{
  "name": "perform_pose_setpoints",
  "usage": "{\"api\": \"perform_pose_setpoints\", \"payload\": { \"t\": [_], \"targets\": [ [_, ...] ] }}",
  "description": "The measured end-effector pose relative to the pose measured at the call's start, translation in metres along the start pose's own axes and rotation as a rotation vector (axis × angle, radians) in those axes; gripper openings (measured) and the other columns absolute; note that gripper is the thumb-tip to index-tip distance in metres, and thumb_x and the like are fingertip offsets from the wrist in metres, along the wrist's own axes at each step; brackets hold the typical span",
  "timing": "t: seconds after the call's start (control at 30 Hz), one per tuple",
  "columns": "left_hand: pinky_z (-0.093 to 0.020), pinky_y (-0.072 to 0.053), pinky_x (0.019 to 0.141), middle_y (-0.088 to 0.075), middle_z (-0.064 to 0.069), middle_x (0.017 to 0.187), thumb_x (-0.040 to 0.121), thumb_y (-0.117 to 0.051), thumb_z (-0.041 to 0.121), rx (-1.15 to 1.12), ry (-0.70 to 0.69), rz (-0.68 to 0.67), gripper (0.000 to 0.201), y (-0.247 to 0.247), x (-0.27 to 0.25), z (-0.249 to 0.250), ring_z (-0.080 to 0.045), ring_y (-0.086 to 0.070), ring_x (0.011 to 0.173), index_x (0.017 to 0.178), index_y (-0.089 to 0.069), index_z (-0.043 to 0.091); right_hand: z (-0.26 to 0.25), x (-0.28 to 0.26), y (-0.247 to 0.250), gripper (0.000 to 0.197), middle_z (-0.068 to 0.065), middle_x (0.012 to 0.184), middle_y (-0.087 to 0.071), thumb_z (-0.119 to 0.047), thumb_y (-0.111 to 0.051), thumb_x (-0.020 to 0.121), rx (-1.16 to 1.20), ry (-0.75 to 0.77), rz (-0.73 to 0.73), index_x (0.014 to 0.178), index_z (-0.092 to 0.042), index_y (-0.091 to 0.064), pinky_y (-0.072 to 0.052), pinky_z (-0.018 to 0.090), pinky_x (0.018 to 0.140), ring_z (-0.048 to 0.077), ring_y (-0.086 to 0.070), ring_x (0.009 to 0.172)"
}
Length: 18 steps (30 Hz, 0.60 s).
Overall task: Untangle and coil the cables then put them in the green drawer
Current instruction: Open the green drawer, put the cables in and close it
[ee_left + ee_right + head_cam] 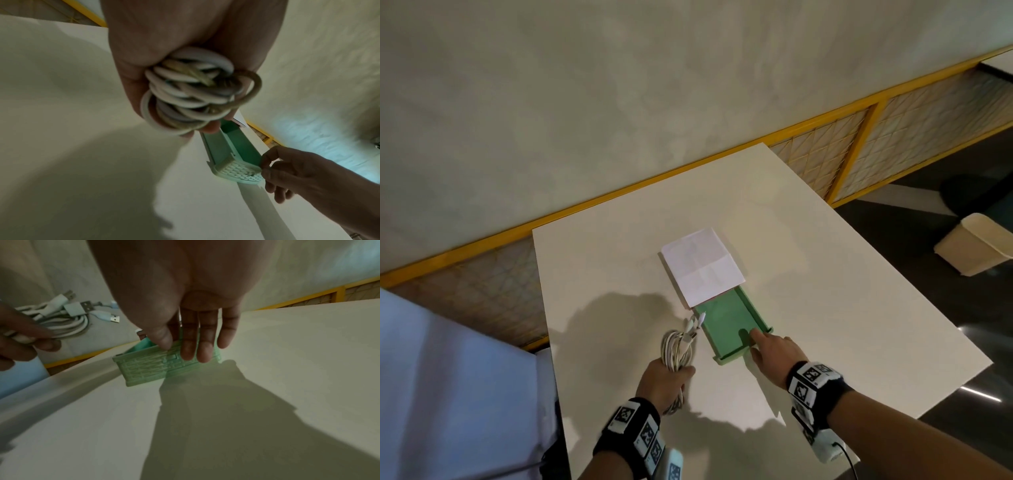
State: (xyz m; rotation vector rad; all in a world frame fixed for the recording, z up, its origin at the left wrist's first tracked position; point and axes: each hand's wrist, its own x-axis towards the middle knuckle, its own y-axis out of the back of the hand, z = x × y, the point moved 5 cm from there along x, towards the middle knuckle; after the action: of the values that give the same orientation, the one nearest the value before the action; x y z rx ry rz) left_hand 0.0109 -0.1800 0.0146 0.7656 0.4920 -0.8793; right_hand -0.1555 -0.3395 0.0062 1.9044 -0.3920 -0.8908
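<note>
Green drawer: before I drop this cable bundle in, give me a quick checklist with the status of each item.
1. Green drawer pulled out: ok.
2. Drawer floor free of other things: ok in the part that shows; the rest lies under the white paper.
3. Coiled cables gathered in the left hand grip: ok.
4. USB plugs tucked into the coil: not ok, they stick out loose.
5. Right hand steadying the drawer front: ok, thumb and fingers pinch it.
6. Coil fits the drawer width: cannot tell.
</note>
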Motion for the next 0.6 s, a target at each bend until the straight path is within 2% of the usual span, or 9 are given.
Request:
{"api": "perform_pose_setpoints", "payload": {
  "t": [0.1, 0.2, 0.27, 0.33, 0.37, 0.43, 0.47, 0.5, 0.6],
  "targets": [
    [-0.028, -0.045, 0.055, -0.058, -0.003, 0.045, 0.073, -0.072, 0.025, -0.003, 0.003, -0.002, 0.028, -0.009, -0.001, 0.008, -0.023, -0.057, 0.047, 0.053, -0.059, 0.011, -0.002, -0.004, 0.009, 0.026, 0.012, 0.103, -0.067, -0.026, -0.038, 0.095, 0.119, 0.004, 0.02, 0.117, -0.014, -0.044, -0.045, 0.035, 0.076, 0.035, -0.063, 0.089],
    [-0.026, -0.044, 0.052, -0.058, -0.006, 0.049, 0.075, -0.073, 0.018, -0.052, -0.013, -0.008, 0.024, -0.017, -0.002, 0.025, -0.021, -0.055, 0.044, 0.059, -0.059, 0.007, -0.017, -0.01, 0.02, 0.032, -0.002, 0.083, -0.061, -0.041, -0.042, 0.095, 0.463, 0.006, 0.042, 0.109, -0.013, -0.052, -0.042, 0.024, 0.062, 0.017, -0.056, 0.07],
    [-0.026, -0.044, 0.047, -0.059, -0.009, 0.053, 0.076, -0.072, 0.015, -0.11, -0.035, -0.034, 0.018, -0.024, -0.005, 0.039, -0.021, -0.054, 0.043, 0.065, -0.061, 0.006, -0.036, -0.013, 0.025, 0.051, -0.004, 0.094, -0.062, -0.056, -0.039, 0.09, 0.644, 0.04, -0.033, 0.119, -0.016, -0.051, -0.043, 0.02, 0.07, 0.012, -0.057, 0.08],
    [-0.023, -0.041, 0.041, -0.057, -0.009, 0.055, 0.078, -0.064, 0.01, -0.144, -0.096, -0.063, 0.009, -0.034, -0.009, 0.055, -0.015, -0.049, 0.038, 0.071, -0.06, 0.007, -0.055, -0.013, 0.027, 0.059, 0.001, 0.106, -0.063, -0.064, -0.036, 0.086, 0.69, 0.088, -0.126, 0.122, -0.018, -0.048, -0.047, 0.028, 0.081, 0.017, -0.059, 0.092],
    [-0.023, -0.041, 0.041, -0.057, -0.008, 0.057, 0.081, -0.058, 0.008, -0.183, -0.118, -0.069, 0.004, -0.039, -0.008, 0.061, -0.012, -0.048, 0.039, 0.077, -0.06, 0.006, -0.063, -0.012, 0.029, 0.055, 0.002, 0.102, -0.062, -0.062, -0.038, 0.087, 0.702, 0.098, -0.147, 0.118, -0.017, -0.047, -0.047, 0.031, 0.08, 0.018, -0.058, 0.089],
    [-0.027, -0.045, 0.049, -0.054, -0.009, 0.066, 0.089, -0.05, 0.014, -0.239, -0.127, -0.101, 0.011, -0.047, -0.004, 0.068, -0.013, -0.052, 0.05, 0.089, -0.057, 0.006, -0.069, -0.007, 0.035, 0.049, 0.0, 0.089, -0.056, -0.059, -0.043, 0.088, 0.74, 0.073, -0.138, 0.108, -0.014, -0.044, -0.043, 0.03, 0.069, 0.016, -0.052, 0.077],
    [-0.03, -0.047, 0.058, -0.052, -0.012, 0.073, 0.094, -0.045, 0.021, -0.069, -0.211, -0.033, 0.018, -0.046, 0.0, 0.071, -0.018, -0.054, 0.061, 0.091, -0.056, 0.007, -0.07, -0.004, 0.037, 0.047, 0.001, 0.088, -0.055, -0.056, -0.046, 0.088, 0.754, 0.053, -0.131, 0.107, -0.013, -0.043, -0.042, 0.028, 0.066, 0.016, -0.052, 0.076],
    [-0.031, -0.048, 0.067, -0.052, -0.015, 0.081, 0.097, -0.041, 0.024, -0.075, -0.244, -0.026, 0.022, -0.049, 0.005, 0.071, -0.021, -0.055, 0.072, 0.095, -0.056, 0.008, -0.072, -0.002, 0.039, 0.043, 0.001, 0.089, -0.056, -0.053, -0.048, 0.089, 0.766, 0.052, -0.113, 0.106, -0.013, -0.044, -0.041, 0.025, 0.065, 0.016, -0.053, 0.077],
    [-0.021, -0.046, 0.074, -0.054, -0.009, 0.091, 0.101, -0.039, 0.021, -0.034, -0.368, -0.144, 0.016, -0.057, -0.012, 0.085, -0.015, -0.054, 0.081, 0.103, -0.053, 0.015, -0.075, 0.003, 0.044, 0.031, 0.0, 0.094, -0.058, -0.043, -0.048, 0.093, 0.834, 0.053, -0.058, 0.11, -0.017, -0.047, -0.044, 0.023, 0.074, 0.014, -0.057, 0.084]
  ]
}}
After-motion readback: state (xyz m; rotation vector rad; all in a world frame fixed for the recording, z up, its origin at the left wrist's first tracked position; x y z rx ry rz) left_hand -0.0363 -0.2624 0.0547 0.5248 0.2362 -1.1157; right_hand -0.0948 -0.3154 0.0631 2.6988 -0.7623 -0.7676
